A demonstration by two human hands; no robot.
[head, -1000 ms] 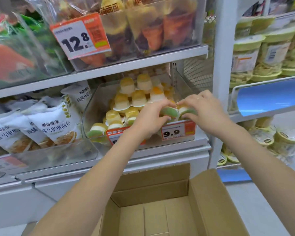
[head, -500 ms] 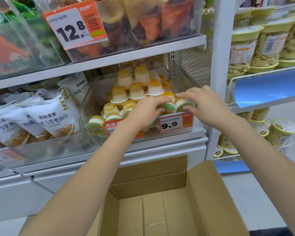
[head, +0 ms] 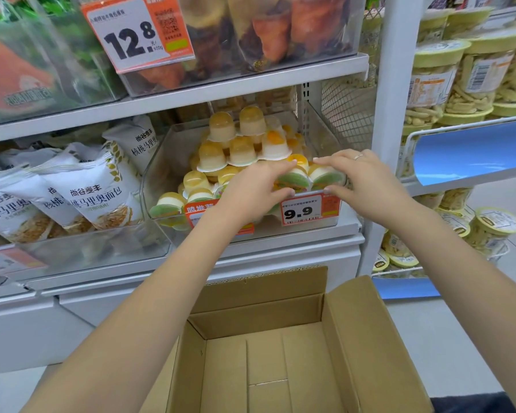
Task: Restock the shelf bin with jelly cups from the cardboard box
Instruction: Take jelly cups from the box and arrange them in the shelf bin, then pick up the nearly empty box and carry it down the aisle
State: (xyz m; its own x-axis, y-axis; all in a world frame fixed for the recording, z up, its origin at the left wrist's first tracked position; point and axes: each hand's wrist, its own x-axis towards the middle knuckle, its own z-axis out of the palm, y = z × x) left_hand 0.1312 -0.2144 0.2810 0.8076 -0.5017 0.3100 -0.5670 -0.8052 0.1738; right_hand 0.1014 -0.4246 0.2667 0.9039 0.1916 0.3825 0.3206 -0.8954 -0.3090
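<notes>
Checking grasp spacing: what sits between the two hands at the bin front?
Head view: two green-lidded jelly cups side by side fill the gap between left hand and right hand, above the 9.9 price tag.

I get a bright, even picture under soft overhead store light, with almost no hard shadows. Only a faint shade sits inside the cardboard box [head: 268, 362]. Pale glare smears the clear front of the shelf bin [head: 161, 186] and the bins far left. The wide lens bows the shelf upright [head: 390, 114] on the right. Corners look soft; the centre stays fairly sharp.
</notes>
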